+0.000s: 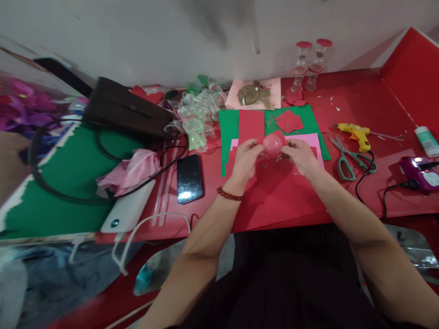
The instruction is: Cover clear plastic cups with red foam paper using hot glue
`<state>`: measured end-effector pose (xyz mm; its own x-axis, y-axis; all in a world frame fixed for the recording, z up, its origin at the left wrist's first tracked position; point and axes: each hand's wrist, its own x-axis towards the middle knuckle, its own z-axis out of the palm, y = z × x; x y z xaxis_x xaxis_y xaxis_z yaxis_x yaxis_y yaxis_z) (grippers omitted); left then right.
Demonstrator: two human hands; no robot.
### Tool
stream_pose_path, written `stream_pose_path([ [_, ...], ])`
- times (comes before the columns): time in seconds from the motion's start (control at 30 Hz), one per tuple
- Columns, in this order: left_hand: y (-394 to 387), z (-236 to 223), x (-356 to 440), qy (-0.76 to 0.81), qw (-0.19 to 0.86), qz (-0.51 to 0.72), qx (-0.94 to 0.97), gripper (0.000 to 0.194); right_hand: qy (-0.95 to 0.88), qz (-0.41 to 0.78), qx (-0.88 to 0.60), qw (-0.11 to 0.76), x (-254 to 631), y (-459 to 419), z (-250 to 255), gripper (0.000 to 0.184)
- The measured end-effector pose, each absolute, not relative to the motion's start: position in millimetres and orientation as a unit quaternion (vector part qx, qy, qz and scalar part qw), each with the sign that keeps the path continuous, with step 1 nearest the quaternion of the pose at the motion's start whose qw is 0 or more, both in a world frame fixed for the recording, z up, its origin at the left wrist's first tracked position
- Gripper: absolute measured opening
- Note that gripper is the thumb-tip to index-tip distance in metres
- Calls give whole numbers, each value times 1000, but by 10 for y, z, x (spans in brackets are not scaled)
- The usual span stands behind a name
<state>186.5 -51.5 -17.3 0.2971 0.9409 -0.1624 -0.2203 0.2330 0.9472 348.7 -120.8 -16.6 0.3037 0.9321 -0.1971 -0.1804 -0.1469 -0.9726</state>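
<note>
Both my hands meet over the red paper sheets (274, 196) in the middle of the table. My left hand (245, 160), with a dark red bead bracelet (229, 195) on its wrist, pinches the left side of a small clear plastic cup (272, 145). My right hand (302, 155) pinches the cup's right side. A piece of red paper sits against the cup. Under and behind the hands lie green paper (228, 132), pink paper (308, 139) and a red paper square (289, 121).
Scissors (346, 160) and a yellow glue gun (356, 135) lie to the right, a purple device (420, 172) and a glue bottle (427, 140) further right. A phone (189, 178), a pile of clear cups (199, 114), a dark bag (123, 107), a power bank (126, 210) and cables lie left.
</note>
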Motion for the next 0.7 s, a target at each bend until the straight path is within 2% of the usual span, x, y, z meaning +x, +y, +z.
stream_pose_path([
  [0.27,-559,-192,1880,398,712,394,423,30,-306,476,-576,589,3490,-1192,-175,10],
  [0.43,-578,-65,1875,384,731,391,407,16,-346,442,-606,564,3521,-1206,-143,12],
  [0.53,-583,-15,1871,405,722,382,410,13,-385,431,-607,546,3526,-1227,-113,16],
  [0.7,-594,5,1882,421,705,379,426,12,-381,444,-593,553,3525,-1235,-95,13],
])
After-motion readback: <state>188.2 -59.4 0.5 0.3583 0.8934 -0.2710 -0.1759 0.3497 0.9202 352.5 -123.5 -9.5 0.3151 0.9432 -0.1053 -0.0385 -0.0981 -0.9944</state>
